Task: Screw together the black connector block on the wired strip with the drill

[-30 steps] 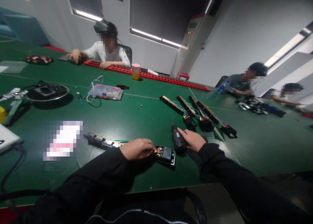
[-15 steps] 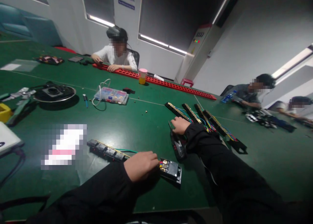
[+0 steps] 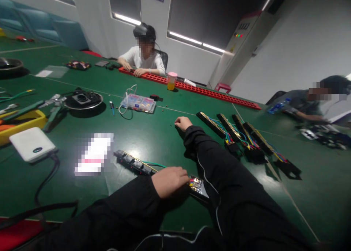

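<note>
My left hand is closed over the middle of a black power strip assembly with sockets, brass bars and a green wire. Past my fingers, its end block shows brass terminals with red and yellow wires; my right sleeve covers part of it. Farther out, my right hand touches the green table, its fingertips pinched together beside a tiny dark piece. Whether anything is between those fingertips is too small to make out.
Several similar wired strips lie to the right. Ahead are a clear parts box, a cup and a long red slotted rail. A white device and yellow tray stand left. Other people sit around the table.
My right hand has left the black handheld tool and moved forward and left to the small parts on the table. The tool is now hidden by my arm. My left hand stays on the strip.
</note>
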Available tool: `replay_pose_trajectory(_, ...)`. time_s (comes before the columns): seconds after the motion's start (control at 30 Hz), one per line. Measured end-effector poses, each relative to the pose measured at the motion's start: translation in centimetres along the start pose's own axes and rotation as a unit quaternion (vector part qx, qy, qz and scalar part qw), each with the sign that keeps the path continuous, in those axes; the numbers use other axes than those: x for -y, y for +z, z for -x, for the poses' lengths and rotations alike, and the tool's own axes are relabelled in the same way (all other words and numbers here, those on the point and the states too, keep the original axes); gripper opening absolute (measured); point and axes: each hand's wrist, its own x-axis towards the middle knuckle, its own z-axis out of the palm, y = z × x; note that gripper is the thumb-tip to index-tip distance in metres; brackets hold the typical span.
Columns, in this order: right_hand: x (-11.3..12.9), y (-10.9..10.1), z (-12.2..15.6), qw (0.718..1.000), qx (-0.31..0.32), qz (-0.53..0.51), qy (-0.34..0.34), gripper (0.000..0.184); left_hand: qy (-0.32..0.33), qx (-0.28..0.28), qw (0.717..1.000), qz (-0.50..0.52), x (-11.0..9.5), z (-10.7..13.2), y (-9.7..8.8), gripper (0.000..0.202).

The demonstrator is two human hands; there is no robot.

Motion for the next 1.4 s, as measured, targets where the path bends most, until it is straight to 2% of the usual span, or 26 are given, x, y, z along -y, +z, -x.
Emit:
replay_pose_trajectory(0.07,-0.8,-1.3,2.5,0.999,0.003,-0.054,-0.007,0.011,-0.001,0.001,1.0,0.0,-0.3,0.2,-0.2,0.013)
replay_pose_trajectory(0.13,-1.6,-2.4,6.5,0.992,0.016,-0.123,-0.017,0.017,-0.002,-0.002,1.0,-0.002,-0.7,0.4,-0.3,0.011)
replay_pose_trajectory(0.17,-1.8,-2.9,8.9,0.986,0.026,-0.162,-0.027,0.02,-0.003,-0.004,1.0,0.0,-0.8,0.4,-0.3,0.01)
replay_pose_trajectory(0.23,-2.0,-3.6,14.5,0.956,0.065,-0.275,-0.081,0.026,-0.011,-0.009,1.0,0.008,-1.0,0.4,-0.2,0.009)
replay_pose_trajectory(0.27,-1.8,-3.7,17.3,0.949,0.077,-0.29,-0.097,0.029,-0.016,-0.013,1.0,0.016,-1.0,0.4,-0.2,0.009)
replay_pose_trajectory(0.37,-1.1,-3.1,24.7,0.959,0.046,-0.244,-0.139,0.022,-0.02,-0.025,0.998,0.056,-0.8,0.3,-0.1,0.01)
replay_pose_trajectory(0.47,-0.4,-1.6,28.7,0.965,0.026,-0.192,-0.177,0.019,-0.01,-0.025,0.995,0.094,-0.3,0.3,0.0,0.013)
replay_pose_trajectory(0.6,0.0,-0.5,30.0,0.971,0.003,-0.14,-0.194,0.02,-0.006,-0.023,0.991,0.132,0.3,0.3,0.2,0.018)
replay_pose_trajectory(0.77,0.3,-0.5,30.3,0.977,-0.018,-0.04,-0.209,0.02,0.001,-0.025,0.99,0.141,0.5,0.4,0.5,0.022)
replay_pose_trajectory(1.03,0.4,-0.2,30.5,0.967,-0.019,0.041,-0.249,0.02,0.011,-0.038,0.99,0.134,0.7,0.3,0.7,0.023)
replay_pose_trajectory(1.1,0.3,0.1,30.9,0.966,-0.027,0.052,-0.253,0.021,0.014,-0.056,0.987,0.151,0.4,0.4,0.3,0.022)
replay_pose_trajectory(1.17,0.2,0.5,31.4,0.965,-0.042,0.059,-0.252,0.022,0.01,-0.11,0.979,0.17,-0.3,0.8,-0.5,0.02)
replay_pose_trajectory(1.23,0.2,1.0,31.9,0.966,-0.063,0.056,-0.246,0.024,-0.044,-0.222,0.961,0.159,-1.1,1.9,-1.3,0.022)
replay_pose_trajectory(1.27,0.2,1.3,32.2,0.966,-0.077,0.053,-0.242,0.026,-0.103,-0.299,0.939,0.136,-1.4,2.8,-1.6,0.025)
replay_pose_trajectory(1.3,0.2,1.6,32.4,0.966,-0.091,0.051,-0.238,0.027,-0.181,-0.378,0.902,0.101,-1.7,3.9,-1.7,0.03)
replay_pose_trajectory(1.33,0.3,1.9,32.6,0.965,-0.105,0.051,-0.234,0.028,-0.27,-0.45,0.849,0.06,-1.7,5.2,-1.6,0.037)
replay_pose_trajectory(1.37,0.4,2.2,32.9,0.965,-0.117,0.05,-0.229,0.029,-0.355,-0.502,0.789,0.022,-1.5,6.7,-1.3,0.05)
replay_pose_trajectory(1.4,0.5,2.5,33.0,0.965,-0.129,0.048,-0.223,0.029,-0.421,-0.522,0.742,-0.008,-1.1,8.2,-0.7,0.066)
